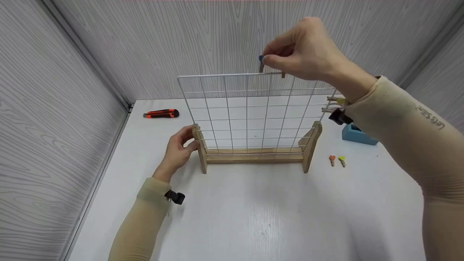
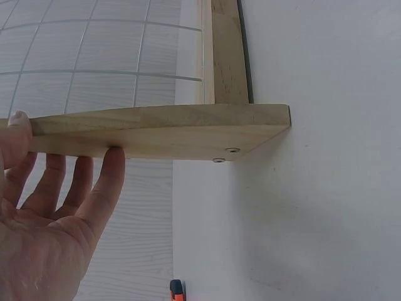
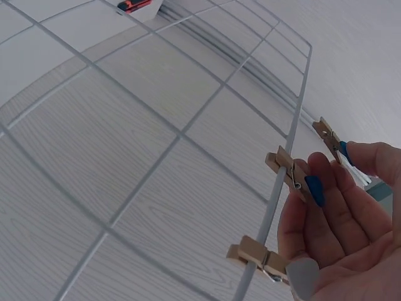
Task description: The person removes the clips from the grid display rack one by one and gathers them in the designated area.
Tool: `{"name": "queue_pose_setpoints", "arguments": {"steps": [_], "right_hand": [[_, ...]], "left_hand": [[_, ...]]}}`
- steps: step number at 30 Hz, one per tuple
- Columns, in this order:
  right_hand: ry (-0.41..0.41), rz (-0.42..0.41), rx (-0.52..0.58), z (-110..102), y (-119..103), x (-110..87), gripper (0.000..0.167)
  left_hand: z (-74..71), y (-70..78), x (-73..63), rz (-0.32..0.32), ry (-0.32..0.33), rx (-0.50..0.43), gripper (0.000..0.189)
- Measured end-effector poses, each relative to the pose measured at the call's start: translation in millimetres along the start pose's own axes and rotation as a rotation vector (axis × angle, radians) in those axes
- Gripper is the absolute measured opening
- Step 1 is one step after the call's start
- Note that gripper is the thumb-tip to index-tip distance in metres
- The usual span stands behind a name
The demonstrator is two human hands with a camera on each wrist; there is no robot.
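Note:
A white wire grid stands upright in a wooden stand. My left hand grips the stand's left side panel, fingertips against its outer face. Above the grid's top wire, my right hand pinches a wooden clothespin with a blue tip. Beside it in the right wrist view, another blue-tipped clothespin is clipped to the wire, near the fingers. Further along that wire sits a clothespin with a pale grey tip. My palm partly hides the top wire in the head view.
Several clothespins are clipped on the grid's right edge, one yellow-tipped. An orange-tipped clothespin and a yellow-tipped clothespin lie on the table at right, near a blue box. A utility knife lies at the back left.

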State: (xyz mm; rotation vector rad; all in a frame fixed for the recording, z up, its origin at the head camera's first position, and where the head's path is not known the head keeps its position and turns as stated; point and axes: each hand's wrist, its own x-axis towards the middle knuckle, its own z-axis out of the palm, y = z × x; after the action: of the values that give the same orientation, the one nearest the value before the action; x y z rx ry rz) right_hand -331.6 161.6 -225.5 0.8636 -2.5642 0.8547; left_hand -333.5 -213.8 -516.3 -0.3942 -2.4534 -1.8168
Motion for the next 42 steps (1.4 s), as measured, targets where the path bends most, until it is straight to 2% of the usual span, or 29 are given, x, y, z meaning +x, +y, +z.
{"name": "queue_pose_setpoints", "arguments": {"steps": [7, 10, 15, 21, 27, 34, 38, 42], "right_hand": [[0.08, -0.013, 0.04, -13.3, 4.8, -9.5, 0.018], [0.125, -0.06, 0.063, -21.5, 6.5, -18.1, 0.017], [0.166, -0.143, 0.114, -35.0, 11.2, -38.8, 0.012], [0.207, -0.11, 0.169, -40.3, 26.6, -70.9, 0.007], [0.256, -0.018, 0.197, -40.3, 54.9, -102.4, 0.009], [0.313, 0.169, 0.284, -32.6, 103.0, -144.5, 0.01], [0.275, 0.282, 0.316, -26.1, 139.1, -180.3, 0.016], [0.18, 0.432, 0.317, -10.8, 180.1, -220.7, 0.019]], "left_hand": [[-0.9, -0.6, -1.6, -0.006, -0.005, 0.007, 0.049], [-0.7, -0.7, -1.9, -0.003, -0.003, 0.0, 0.049], [0.2, -1.1, -2.6, 0.003, 0.001, 0.014, 0.048], [-1.4, -1.3, -3.7, 0.008, 0.002, 0.037, 0.049], [-1.3, -2.0, -5.0, -0.009, 0.007, 0.016, 0.051], [1.8, -1.5, -5.7, -0.029, 0.001, 0.02, 0.051], [4.6, -0.9, -4.5, -0.021, -0.011, 0.017, 0.05], [5.0, -1.9, -5.6, -0.024, -0.011, 0.008, 0.049]]}}
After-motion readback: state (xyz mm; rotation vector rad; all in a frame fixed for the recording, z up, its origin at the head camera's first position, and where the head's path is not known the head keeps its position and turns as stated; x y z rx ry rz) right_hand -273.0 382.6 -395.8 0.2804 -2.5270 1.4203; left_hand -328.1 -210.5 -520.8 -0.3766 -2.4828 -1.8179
